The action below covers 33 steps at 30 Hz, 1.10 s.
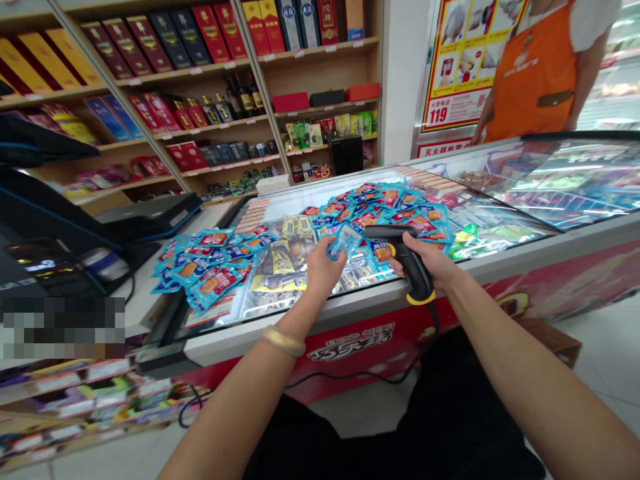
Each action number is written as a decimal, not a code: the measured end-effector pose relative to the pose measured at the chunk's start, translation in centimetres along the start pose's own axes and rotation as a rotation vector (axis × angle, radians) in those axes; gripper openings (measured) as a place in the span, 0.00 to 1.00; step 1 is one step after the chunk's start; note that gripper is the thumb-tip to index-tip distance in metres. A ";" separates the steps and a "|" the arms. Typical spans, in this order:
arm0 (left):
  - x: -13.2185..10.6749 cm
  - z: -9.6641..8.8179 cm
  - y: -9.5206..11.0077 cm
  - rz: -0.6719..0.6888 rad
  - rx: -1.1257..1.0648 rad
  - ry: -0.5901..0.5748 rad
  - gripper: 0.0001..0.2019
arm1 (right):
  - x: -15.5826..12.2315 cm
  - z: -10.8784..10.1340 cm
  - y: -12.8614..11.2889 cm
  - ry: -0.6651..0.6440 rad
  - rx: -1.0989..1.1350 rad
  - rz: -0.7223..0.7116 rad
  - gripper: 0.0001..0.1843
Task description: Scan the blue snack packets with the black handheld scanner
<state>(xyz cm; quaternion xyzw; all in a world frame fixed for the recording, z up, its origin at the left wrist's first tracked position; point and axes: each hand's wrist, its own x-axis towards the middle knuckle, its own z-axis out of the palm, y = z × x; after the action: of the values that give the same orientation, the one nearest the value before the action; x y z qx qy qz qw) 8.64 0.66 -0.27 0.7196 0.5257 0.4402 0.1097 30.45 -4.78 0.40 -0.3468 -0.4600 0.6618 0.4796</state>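
Note:
My left hand (324, 265) pinches a small blue snack packet (345, 241), its printed back turned up. In my right hand (431, 257) is a black and yellow barcode scanner (417, 270), its head pointing left toward the packet. Both hands hover over the glass top of a chest freezer (320, 312). A large heap of blue and red snack packets (380, 200) lies on the glass beyond my hands. Another pile of the same packets (210, 263) sits at the left, partly over the freezer's end. The scanner's cable (350, 377) hangs down in front of the freezer.
A black checkout terminal (60, 200) stands on the counter at the left. Shelves of boxed bottles (200, 60) line the back. A person in an orange apron (530, 80) stands behind the freezer at the right. A brown box (553, 340) is on the floor.

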 end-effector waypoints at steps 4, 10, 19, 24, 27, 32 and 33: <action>-0.1 0.3 -0.2 0.030 0.008 0.016 0.14 | -0.2 0.2 -0.1 -0.016 -0.014 -0.002 0.25; 0.0 0.6 -0.5 0.020 0.034 -0.017 0.17 | -0.2 0.2 -0.1 -0.021 0.026 0.033 0.25; 0.2 -0.9 -1.7 0.070 -0.010 0.031 0.15 | 0.2 0.3 0.1 0.017 0.055 -0.037 0.24; 1.2 -6.8 -6.4 0.070 0.043 0.198 0.14 | 2.1 4.0 0.8 0.003 0.116 -0.013 0.24; 1.6 -11.7 -9.7 0.052 0.191 0.271 0.16 | 4.0 7.5 1.6 0.003 0.172 0.059 0.23; 0.4 -17.0 -13.7 -0.007 0.509 0.192 0.20 | 6.9 13.1 2.9 0.010 0.303 0.192 0.23; 0.0 -17.3 -14.2 -0.013 0.541 0.140 0.19 | 7.3 14.0 3.2 0.000 0.318 0.209 0.23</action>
<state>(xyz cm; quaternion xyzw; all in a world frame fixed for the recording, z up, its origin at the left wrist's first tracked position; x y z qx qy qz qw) -13.72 1.39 1.09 0.6872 0.6350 0.3318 -0.1201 14.70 -2.06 1.93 -0.3129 -0.3111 0.7723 0.4570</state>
